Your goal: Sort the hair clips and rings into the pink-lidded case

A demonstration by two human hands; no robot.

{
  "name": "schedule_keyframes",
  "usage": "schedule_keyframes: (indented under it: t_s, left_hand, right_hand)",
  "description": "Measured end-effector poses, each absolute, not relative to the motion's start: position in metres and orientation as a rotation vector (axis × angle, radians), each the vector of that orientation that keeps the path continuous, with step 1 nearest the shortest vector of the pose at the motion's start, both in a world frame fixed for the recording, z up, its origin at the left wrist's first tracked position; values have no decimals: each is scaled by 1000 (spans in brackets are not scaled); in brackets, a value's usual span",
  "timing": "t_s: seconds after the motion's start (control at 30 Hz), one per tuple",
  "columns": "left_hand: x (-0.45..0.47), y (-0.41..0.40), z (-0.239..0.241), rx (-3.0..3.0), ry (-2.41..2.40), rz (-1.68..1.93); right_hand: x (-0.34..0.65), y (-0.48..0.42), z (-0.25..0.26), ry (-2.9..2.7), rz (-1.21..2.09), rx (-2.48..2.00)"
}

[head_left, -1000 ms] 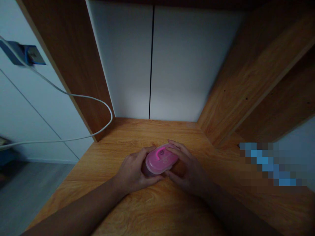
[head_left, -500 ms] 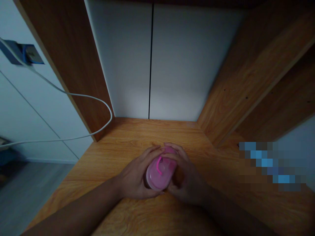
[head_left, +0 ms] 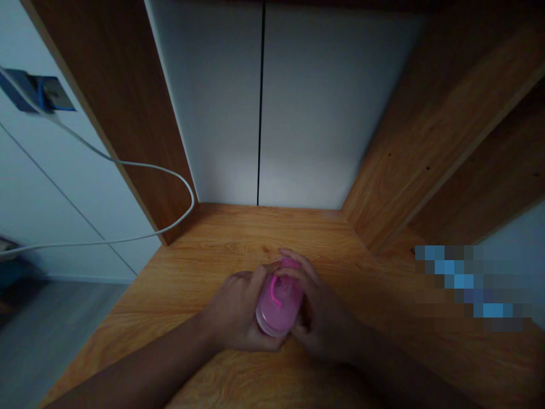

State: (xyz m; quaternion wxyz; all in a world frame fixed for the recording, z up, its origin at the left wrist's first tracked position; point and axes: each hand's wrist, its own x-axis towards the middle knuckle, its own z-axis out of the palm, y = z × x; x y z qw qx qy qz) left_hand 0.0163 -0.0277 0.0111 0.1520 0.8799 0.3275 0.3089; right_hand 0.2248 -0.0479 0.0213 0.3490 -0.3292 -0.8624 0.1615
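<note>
Turned between the two hands since one second ago, the pink container (head_left: 281,318) now points its rounded near end more toward the person, and it has come slightly closer to the body. Its bright pink curved strip (head_left: 272,291), which lay higher on the lid side before, has swung together with it. Both forearms keep nearly the same place.

The left grip (head_left: 238,312), a bare hand, is closed around the left side of the container, with the thumb along the near end and the other fingers on the far side. The right grip (head_left: 321,315) is curled around the right side; its fingers bend over the top at the far end, and its thumb is low on the near side, partly in shadow. So the container is held from both sides, in the middle of the wooden tabletop (head_left: 204,244); whether its bottom touches the wood, I cannot tell.

Behind stands a white panel (head_left: 302,113) with a dark vertical seam (head_left: 260,102). On the left, a white cable (head_left: 193,199) makes a loop in front of a wooden upright (head_left: 106,74), well apart from the hands. Another wooden board (head_left: 383,170) rises at the right.
</note>
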Motion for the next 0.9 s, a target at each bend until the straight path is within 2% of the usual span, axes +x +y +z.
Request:
schedule_keyframes:
  t_s: [0.37,0.73,0.9]
  left_hand:
    - [16,-27,8,2493,957,859]
    - [5,-12,14,2379,706,999]
    - [2,-10,2,2195,684,989]
  right_hand:
    - [230,-46,14,-2231,375,-894]
    - [246,-36,25,-2300,277,-821]
    - [247,-32,25,-2191,210,-833]
